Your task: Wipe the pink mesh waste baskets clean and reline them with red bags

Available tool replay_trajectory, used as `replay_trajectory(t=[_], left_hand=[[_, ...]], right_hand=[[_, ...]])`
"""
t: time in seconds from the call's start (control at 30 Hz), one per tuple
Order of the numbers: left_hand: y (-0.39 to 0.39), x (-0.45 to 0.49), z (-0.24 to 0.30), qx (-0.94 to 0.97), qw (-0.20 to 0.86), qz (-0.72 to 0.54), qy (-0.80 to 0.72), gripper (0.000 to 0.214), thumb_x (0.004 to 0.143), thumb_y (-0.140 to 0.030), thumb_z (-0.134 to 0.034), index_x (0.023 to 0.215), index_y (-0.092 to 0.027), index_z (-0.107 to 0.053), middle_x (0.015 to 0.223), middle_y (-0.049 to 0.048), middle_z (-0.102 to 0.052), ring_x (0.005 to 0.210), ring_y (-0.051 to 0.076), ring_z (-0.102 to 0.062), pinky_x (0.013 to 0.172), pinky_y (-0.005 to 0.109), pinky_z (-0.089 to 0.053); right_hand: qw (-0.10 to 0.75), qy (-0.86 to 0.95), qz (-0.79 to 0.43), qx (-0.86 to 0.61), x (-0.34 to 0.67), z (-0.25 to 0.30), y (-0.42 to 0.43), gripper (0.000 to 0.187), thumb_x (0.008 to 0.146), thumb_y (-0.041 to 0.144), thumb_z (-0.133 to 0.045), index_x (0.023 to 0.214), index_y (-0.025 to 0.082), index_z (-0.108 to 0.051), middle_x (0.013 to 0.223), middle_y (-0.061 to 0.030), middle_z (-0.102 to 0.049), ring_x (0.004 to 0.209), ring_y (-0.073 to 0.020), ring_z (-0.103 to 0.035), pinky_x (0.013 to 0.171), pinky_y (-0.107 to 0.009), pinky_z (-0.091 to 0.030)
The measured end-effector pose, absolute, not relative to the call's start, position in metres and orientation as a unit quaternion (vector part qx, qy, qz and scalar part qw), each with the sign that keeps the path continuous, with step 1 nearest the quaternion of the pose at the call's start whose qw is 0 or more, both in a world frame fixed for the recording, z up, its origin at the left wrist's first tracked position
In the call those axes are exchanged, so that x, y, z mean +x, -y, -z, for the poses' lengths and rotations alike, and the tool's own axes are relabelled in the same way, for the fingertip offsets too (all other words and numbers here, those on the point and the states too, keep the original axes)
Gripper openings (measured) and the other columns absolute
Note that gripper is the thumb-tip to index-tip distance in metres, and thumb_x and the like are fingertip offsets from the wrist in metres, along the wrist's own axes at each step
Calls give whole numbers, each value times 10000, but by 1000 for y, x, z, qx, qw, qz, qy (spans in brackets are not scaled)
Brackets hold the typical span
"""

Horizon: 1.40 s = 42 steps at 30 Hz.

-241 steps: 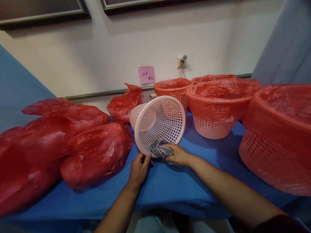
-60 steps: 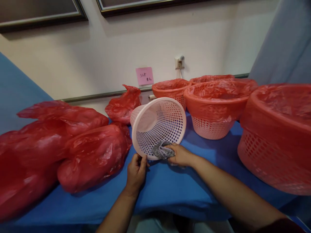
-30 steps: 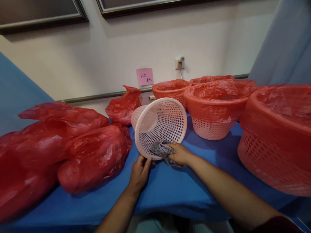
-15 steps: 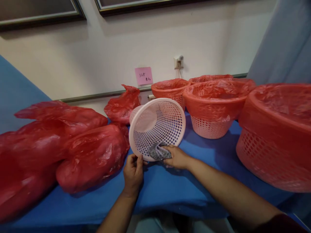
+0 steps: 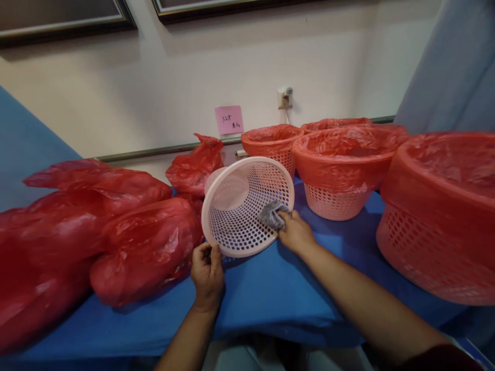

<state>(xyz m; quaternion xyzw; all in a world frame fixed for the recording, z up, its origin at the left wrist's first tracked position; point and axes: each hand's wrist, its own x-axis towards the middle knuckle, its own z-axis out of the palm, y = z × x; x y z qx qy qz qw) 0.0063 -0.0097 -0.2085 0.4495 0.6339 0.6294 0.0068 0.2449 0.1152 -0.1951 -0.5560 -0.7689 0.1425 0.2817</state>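
A pale pink perforated plastic basket [image 5: 228, 219] lies tilted on its side on the blue-covered table [image 5: 263, 299], its open mouth facing me. My left hand [image 5: 208, 273] pinches the basket's lower left rim between thumb and fingers. In my right hand [image 5: 297, 233] is a bunched grey cloth [image 5: 274, 214], pressed against the inner wall at the basket's right side. The fingers of my right hand are partly hidden behind the cloth and rim.
Full red plastic bags [image 5: 147, 247] crowd the table's left side. On the right stand several pink baskets lined with red bags, among them a large one [image 5: 436, 247] and a middle one [image 5: 336, 198]. A pink note [image 5: 229, 120] and a socket [image 5: 285, 98] are on the wall.
My right hand has slid the cloth up and to the right along the basket's inside. My left hand and the basket's lower left rim have shifted slightly left.
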Motion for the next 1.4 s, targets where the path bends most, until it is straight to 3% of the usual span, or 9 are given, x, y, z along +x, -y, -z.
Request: replay_trajectory(t=[0.13, 0.33, 0.47, 0.57, 0.8, 0.97, 1.13, 1.27, 1.4], left_hand=[[6, 10, 211, 528, 93, -559, -633, 322, 885, -486, -625, 982, -179, -638, 881, 56, -723, 793, 207, -701, 760, 336, -578], [-2, 15, 216, 584, 255, -462, -617, 352, 862, -453, -634, 1047, -161, -701, 1048, 115, -782, 973, 275, -735, 923, 438, -577], [5, 17, 204, 566, 212, -501, -620, 346, 864, -477, -641, 1007, -169, -704, 999, 86, -781, 904, 244, -729, 851, 377, -585], [12, 17, 196, 518, 143, -551, -639, 330, 890, -506, -611, 888, -179, -658, 787, 27, -729, 722, 187, -684, 691, 290, -557], [19, 18, 192, 496, 74, -586, -637, 392, 928, -523, -567, 703, -207, -512, 575, -53, -526, 496, 108, -500, 505, 222, -432], [19, 20, 193, 508, 82, -573, -638, 390, 949, -518, -533, 710, -211, -515, 550, -50, -534, 471, 108, -501, 480, 220, -424], [19, 14, 197, 495, 92, -576, -644, 427, 968, -556, -477, 715, -214, -516, 555, -38, -567, 485, 117, -534, 482, 219, -449], [18, 9, 199, 483, 97, -583, -646, 447, 976, -576, -456, 721, -213, -510, 547, -41, -557, 463, 109, -519, 461, 211, -441], [16, 8, 200, 493, 99, -573, -647, 441, 986, -575, -435, 765, -208, -535, 548, -43, -545, 463, 107, -503, 452, 206, -424]], right_hand=[[291, 795, -308, -435, 217, 221, -108, 532, 762, 182, -679, 1291, 235, -657, 1167, -75, -691, 1028, -228, -665, 942, -349, -529], [342, 757, -503, -239, 201, 238, -107, 509, 730, 189, -671, 1239, 203, -666, 1138, -34, -740, 1002, -206, -688, 909, -354, -564], [300, 807, -404, -309, 212, 232, -113, 529, 734, 177, -675, 1261, 226, -672, 1180, -55, -706, 1038, -219, -670, 955, -363, -540], [283, 811, -244, -450, 233, 221, -124, 623, 766, 160, -651, 1377, 276, -607, 1227, -92, -634, 1034, -234, -655, 946, -371, -533], [428, 744, -10, -513, 266, 197, -140, 635, 846, 150, -594, 1462, 283, -521, 1299, -145, -508, 1147, -287, -579, 976, -422, -507], [298, 771, -93, -555, 252, 196, -123, 606, 839, 205, -615, 1440, 239, -545, 1203, -147, -572, 1017, -275, -639, 900, -404, -525], [239, 843, -269, -401, 242, 206, -110, 556, 757, 186, -658, 1311, 221, -651, 1160, -82, -674, 1034, -220, -659, 961, -328, -509], [416, 790, -302, -333, 240, 204, -106, 523, 786, 211, -631, 1309, 225, -638, 1209, -70, -665, 1116, -221, -643, 1028, -368, -501], [610, 664, -172, -397, 241, 173, -106, 565, 869, 297, -593, 1423, 201, -531, 1262, -127, -573, 1203, -260, -592, 1074, -428, -473]])
